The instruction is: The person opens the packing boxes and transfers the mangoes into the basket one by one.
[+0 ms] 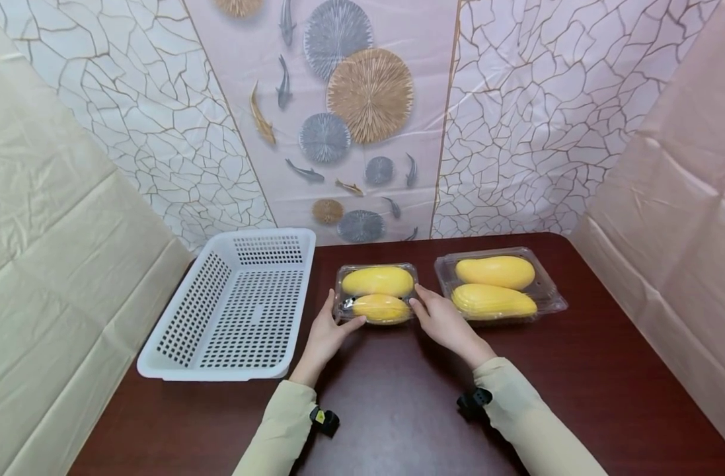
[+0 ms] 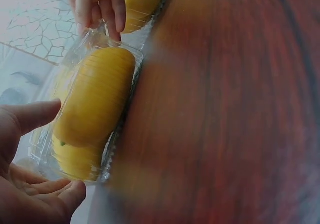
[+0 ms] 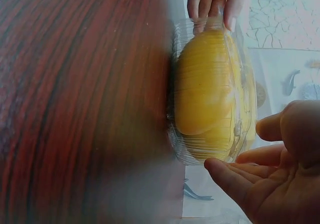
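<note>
A clear plastic box (image 1: 377,294) with two yellow mangoes stands on the dark wooden table (image 1: 398,396). My left hand (image 1: 338,317) touches its left end, thumb along the near edge. Against the right end lies my right hand (image 1: 421,305). In the left wrist view the left hand (image 2: 62,151) is spread around the end of the box (image 2: 95,98), palm showing. In the right wrist view the right hand (image 3: 236,147) cups the near end of the box (image 3: 210,93) with relaxed fingers, and the other hand's fingers (image 3: 215,3) rest on the far end.
A second clear box of two mangoes (image 1: 499,285) stands just right of the first. A white perforated basket (image 1: 237,304), with nothing in it, sits at the table's left. Patterned sheets wall in the back and both sides.
</note>
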